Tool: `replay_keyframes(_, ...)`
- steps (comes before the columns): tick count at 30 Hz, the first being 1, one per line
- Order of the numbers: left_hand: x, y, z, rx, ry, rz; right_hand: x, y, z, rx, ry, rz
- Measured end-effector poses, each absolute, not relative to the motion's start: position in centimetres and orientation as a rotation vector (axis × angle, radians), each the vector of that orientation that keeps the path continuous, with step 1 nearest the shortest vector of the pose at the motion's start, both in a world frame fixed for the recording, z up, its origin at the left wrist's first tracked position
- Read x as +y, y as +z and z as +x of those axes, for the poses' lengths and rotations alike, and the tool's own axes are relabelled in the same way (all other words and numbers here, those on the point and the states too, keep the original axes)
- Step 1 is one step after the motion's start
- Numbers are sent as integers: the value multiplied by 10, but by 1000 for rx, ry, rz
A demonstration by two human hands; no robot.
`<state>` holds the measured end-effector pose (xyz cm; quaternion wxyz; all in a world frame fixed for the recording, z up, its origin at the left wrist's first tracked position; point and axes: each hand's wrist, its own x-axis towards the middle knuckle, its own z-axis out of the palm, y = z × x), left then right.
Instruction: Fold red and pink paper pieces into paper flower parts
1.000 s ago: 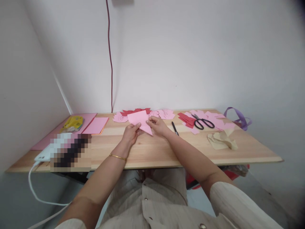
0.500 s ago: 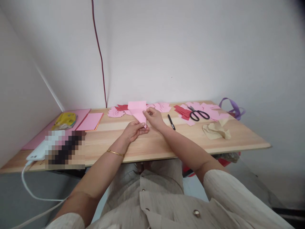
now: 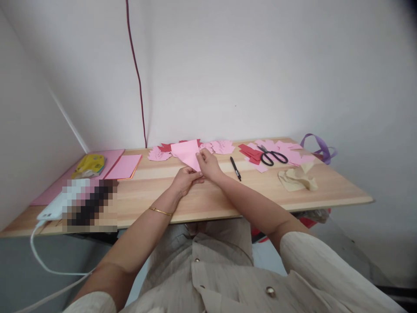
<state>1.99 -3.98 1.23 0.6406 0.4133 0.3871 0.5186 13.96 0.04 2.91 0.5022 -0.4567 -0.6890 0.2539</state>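
Both hands hold a folded pink paper (image 3: 188, 153) just above the wooden table (image 3: 208, 195). My left hand (image 3: 184, 180) pinches the paper's lower point from below; a gold bangle sits on that wrist. My right hand (image 3: 207, 165) grips the paper's right edge, fingers closed on it. The paper is a downward-pointing triangle shape, tilted up toward me. Behind it lie cut pink paper pieces (image 3: 223, 146) and red paper pieces (image 3: 166, 147).
A black pen (image 3: 235, 168) lies right of my hands. Black scissors (image 3: 271, 155) rest on pink and red scraps. A crumpled beige paper (image 3: 297, 180), a purple ribbon (image 3: 319, 147), a pink paper stack (image 3: 124, 166), a yellow packet (image 3: 89, 165) and a white cable (image 3: 45, 265) are around.
The pink paper went from a shape with a flat square top to a plain triangle, folded between my hands. Both hands stayed close together at the same spot.
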Motion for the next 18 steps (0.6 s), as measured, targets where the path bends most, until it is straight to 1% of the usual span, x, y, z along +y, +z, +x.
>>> replay_keyframes(7,-42,17,18,888,1157,970,3,32,144,-1765,427,-1046)
replay_keyframes(13,-31,22,2,910,1500,811,6,29,147,-1858,434,-974)
replay_keyframes(18,-27,24,-6,848,1668,740,6,28,146,-1873,432,-985)
